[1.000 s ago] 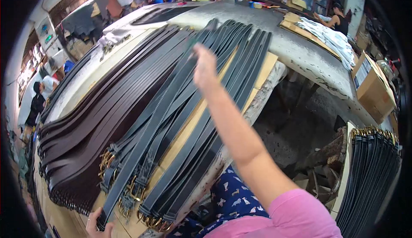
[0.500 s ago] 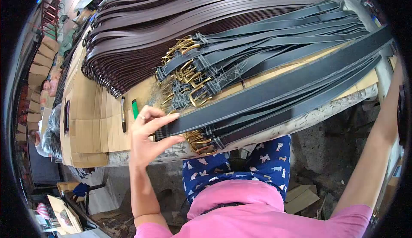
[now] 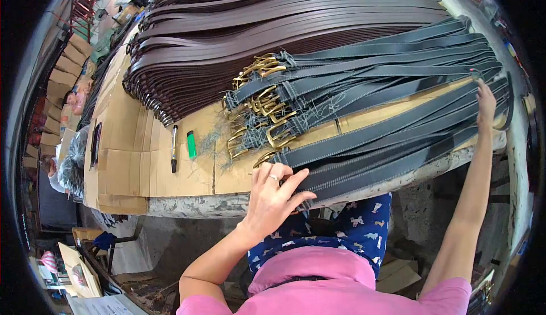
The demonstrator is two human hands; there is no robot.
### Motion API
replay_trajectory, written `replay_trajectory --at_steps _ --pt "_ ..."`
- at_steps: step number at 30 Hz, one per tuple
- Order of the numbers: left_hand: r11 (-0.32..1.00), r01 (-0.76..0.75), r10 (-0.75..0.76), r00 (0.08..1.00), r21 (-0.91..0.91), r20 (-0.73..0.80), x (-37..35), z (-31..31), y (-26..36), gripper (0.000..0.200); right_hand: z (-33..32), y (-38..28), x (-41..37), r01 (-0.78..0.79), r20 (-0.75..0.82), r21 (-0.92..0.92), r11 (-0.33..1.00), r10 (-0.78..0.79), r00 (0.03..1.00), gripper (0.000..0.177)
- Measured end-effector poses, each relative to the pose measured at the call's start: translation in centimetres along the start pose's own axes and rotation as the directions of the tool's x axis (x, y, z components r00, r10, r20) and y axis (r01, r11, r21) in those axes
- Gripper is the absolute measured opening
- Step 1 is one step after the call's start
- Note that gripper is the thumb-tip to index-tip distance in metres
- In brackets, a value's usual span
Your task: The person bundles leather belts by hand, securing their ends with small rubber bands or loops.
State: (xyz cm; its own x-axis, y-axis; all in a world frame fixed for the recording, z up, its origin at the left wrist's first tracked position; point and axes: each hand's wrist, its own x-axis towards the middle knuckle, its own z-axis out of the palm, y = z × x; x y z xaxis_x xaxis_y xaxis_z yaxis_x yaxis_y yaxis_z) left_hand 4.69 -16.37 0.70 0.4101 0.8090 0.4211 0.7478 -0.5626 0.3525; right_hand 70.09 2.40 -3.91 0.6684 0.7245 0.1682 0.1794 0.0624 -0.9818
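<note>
Dark grey-black leather belts (image 3: 375, 170) with pale stitching lie along the front edge of the table. My left hand (image 3: 273, 193) is curled round their buckle end, with thumb and index finger across the front belt's width. It hides most of the buckles there. At the belts' other end, my right hand (image 3: 485, 102) is open beside the looped tips, its fingers stretched out. Behind them lies another bundle of black belts (image 3: 387, 70), with brass buckles (image 3: 267, 102) and loose thread ends bunched at the left.
A large stack of dark brown belts (image 3: 273, 22) fills the back of the table. On the cardboard (image 3: 159, 170) to the left lie a marker pen (image 3: 174, 150) and a green lighter-like object (image 3: 191, 144). Thread scraps (image 3: 213, 139) lie near the buckles. Another person (image 3: 79, 99) is visible far left.
The raised belt has come down onto the front belts. My left hand has moved right and down over the buckle end. My right hand has come into view at the far end.
</note>
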Motion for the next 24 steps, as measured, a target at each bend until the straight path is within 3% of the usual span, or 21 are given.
replay_trajectory --at_steps 1,4,6,8,10,13,14,17,20,22,24 --pt "1.0 0.0 0.0 1.0 -0.02 0.002 -0.1 0.1 -0.1 0.049 2.0 -1.5 -2.9 0.112 0.052 -0.115 0.987 -0.106 0.993 0.036" --pt "1.0 0.01 -0.01 1.0 -0.028 -0.002 -0.3 0.4 0.0 0.043 6.2 -3.6 -7.6 0.248 0.141 -0.042 0.968 -0.24 0.96 0.027" --pt "1.0 -0.005 0.004 0.999 -0.007 -0.035 -0.5 0.8 0.0 0.041 7.8 -5.5 -10.5 0.295 0.148 -0.206 0.933 -0.268 0.952 0.029" --pt "1.0 -0.019 0.017 0.996 -0.024 -0.086 -0.6 1.2 -0.3 0.04 11.2 -8.4 -16.0 0.424 0.035 -0.133 0.896 -0.423 0.905 0.031" --pt "0.999 -0.033 0.031 0.993 -0.014 -0.115 -0.8 1.3 -0.2 0.043 11.2 -8.1 -18.1 0.33 0.028 -0.238 0.913 -0.334 0.942 0.029" --pt "0.989 -0.117 0.104 0.985 -0.089 -0.136 -1.2 1.3 -0.2 0.052 12.3 -7.6 -20.7 0.397 -0.001 -0.147 0.906 -0.401 0.916 0.028" --pt "0.977 -0.166 0.147 0.979 -0.132 -0.142 -1.4 0.9 -0.3 0.054 12.3 -8.0 -21.8 0.373 0.027 -0.192 0.908 -0.375 0.927 0.027" --pt "0.96 -0.271 0.27 0.962 -0.075 -0.027 -3.1 1.4 0.2 0.05 15.6 -9.8 -25.4 0.367 0.193 -0.163 0.916 -0.335 0.922 0.025" --pt "0.913 -0.355 0.33 0.932 -0.201 -0.148 -4.8 3.1 0.4 0.045 19.7 -10.7 -28.0 0.385 0.459 0.01 0.923 -0.346 0.818 0.019" --pt "0.855 -0.422 0.32 0.887 -0.302 -0.334 -5.3 3.1 1.5 0.038 23.3 -12.6 -31.6 0.151 0.659 0.168 0.974 -0.225 0.718 0.017" --pt "0.786 -0.434 0.301 0.891 -0.441 -0.34 -6.7 4.0 2.4 0.026 27.2 -15.7 -36.9 0.046 0.811 0.188 0.981 -0.182 0.556 0.021"
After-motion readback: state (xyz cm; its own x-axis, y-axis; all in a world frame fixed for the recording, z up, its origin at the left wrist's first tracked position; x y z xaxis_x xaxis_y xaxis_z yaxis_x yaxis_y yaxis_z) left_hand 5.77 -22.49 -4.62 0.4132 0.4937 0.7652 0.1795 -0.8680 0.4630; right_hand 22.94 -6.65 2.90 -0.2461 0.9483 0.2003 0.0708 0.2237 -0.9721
